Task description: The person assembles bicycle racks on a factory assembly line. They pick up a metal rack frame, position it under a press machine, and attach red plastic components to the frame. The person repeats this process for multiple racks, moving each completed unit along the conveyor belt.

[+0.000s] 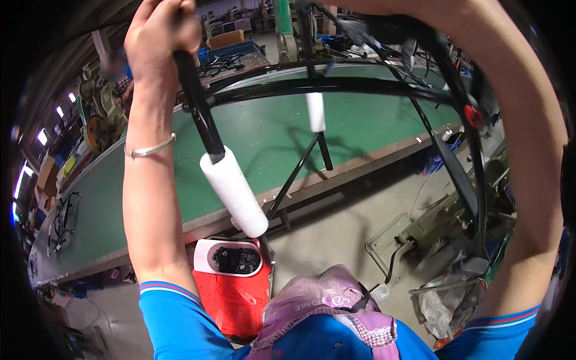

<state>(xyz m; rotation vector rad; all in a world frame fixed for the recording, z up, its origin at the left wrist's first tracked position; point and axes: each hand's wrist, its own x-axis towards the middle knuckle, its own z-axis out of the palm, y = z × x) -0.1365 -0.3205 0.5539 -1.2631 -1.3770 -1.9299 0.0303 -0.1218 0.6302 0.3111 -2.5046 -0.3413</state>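
My left hand (162, 33) is raised at the upper left, its fingers wrapped round a black tube of a large tubular metal frame (264, 90). A white foam sleeve (235, 192) covers the lower part of that tube. A second white foam sleeve (315, 112) sits on another leg of the frame, farther away. The frame is tilted up in front of me, over the green-topped workbench (270, 129). A red round fitting (473, 116) shows on the frame's right side. My right forearm curves up along the right side, and its hand lies beyond the upper edge.
Below the bench edge stands a red container (231, 297) with small black parts in its white-rimmed opening. Metal equipment (396, 243) and clear plastic bags (444, 309) lie at the lower right. A thin black frame (63, 222) rests on the bench's left end. Machines (99, 111) stand beyond.
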